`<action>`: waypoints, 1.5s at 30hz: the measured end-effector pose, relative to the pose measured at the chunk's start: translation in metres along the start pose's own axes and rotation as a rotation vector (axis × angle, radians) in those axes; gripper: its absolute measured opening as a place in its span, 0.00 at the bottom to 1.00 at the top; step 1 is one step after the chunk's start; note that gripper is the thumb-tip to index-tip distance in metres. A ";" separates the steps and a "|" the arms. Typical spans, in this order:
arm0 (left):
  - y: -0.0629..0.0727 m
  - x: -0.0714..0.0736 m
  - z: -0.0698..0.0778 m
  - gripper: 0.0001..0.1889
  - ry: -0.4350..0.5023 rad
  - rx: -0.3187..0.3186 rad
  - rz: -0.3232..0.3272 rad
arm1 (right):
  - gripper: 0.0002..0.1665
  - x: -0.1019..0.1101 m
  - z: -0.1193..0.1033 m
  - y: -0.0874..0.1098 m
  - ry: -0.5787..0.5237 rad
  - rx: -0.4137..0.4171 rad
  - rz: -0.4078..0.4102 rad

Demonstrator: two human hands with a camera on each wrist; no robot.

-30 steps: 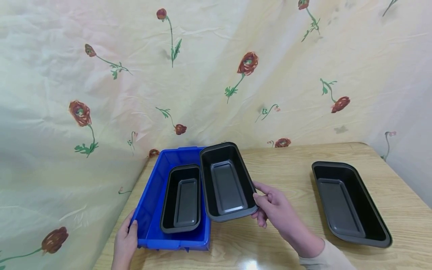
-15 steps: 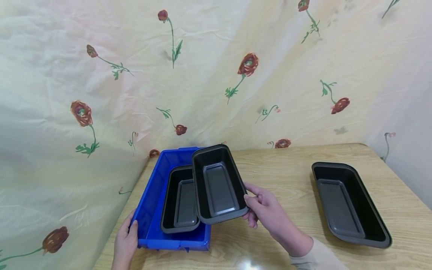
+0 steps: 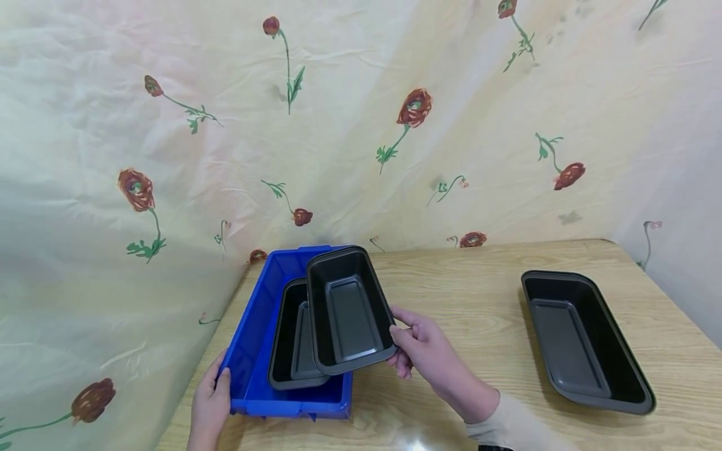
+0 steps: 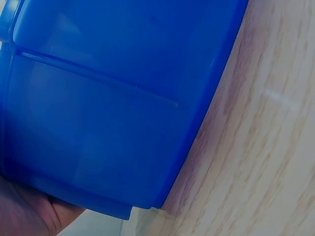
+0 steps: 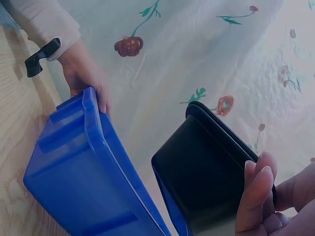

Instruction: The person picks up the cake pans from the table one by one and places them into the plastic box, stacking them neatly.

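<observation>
My right hand (image 3: pixel 423 347) pinches the near right rim of a black loaf pan (image 3: pixel 351 313), thumb on top and fingers below. That pan tilts over the right side of a blue plastic bin (image 3: pixel 242 351). Inside the bin lies another dark loaf pan (image 3: pixel 290 369), partly covered by the held one. My left hand (image 3: pixel 210 401) grips the bin's near left corner, its thumb over the rim. In the right wrist view, the raised pan (image 5: pixel 197 167) shows its outer wall beside the bin (image 5: pixel 74 162).
A third loaf pan (image 3: pixel 581 344) stands on the wooden table (image 3: pixel 462 282) at the right. A flower-printed cloth (image 3: pixel 338 125) hangs behind the table and along its left side.
My right hand has carried the loaf pan leftward, so it covers more of the pan in the bin. The left hand and bin have stayed put.
</observation>
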State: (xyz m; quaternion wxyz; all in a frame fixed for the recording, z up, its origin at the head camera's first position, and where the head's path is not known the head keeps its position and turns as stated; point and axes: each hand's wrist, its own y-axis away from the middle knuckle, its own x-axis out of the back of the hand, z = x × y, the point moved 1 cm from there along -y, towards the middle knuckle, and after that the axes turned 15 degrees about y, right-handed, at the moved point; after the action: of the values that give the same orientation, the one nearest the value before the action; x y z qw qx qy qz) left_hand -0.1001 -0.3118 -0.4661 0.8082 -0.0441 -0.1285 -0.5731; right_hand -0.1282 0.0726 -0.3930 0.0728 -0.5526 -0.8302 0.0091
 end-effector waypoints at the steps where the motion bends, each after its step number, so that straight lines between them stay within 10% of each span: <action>1: 0.000 0.000 0.000 0.27 0.003 -0.003 -0.001 | 0.35 -0.002 0.000 -0.001 -0.004 -0.003 -0.003; 45: 0.000 0.000 0.000 0.26 0.008 0.004 0.028 | 0.31 -0.060 0.019 -0.039 -0.025 -0.013 -0.081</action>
State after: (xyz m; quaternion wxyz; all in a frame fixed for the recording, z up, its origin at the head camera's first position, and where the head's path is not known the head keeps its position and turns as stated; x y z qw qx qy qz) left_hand -0.1000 -0.3111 -0.4657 0.8166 -0.0420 -0.1256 -0.5618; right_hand -0.1435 0.0039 -0.4146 0.0590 -0.5186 -0.8529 0.0076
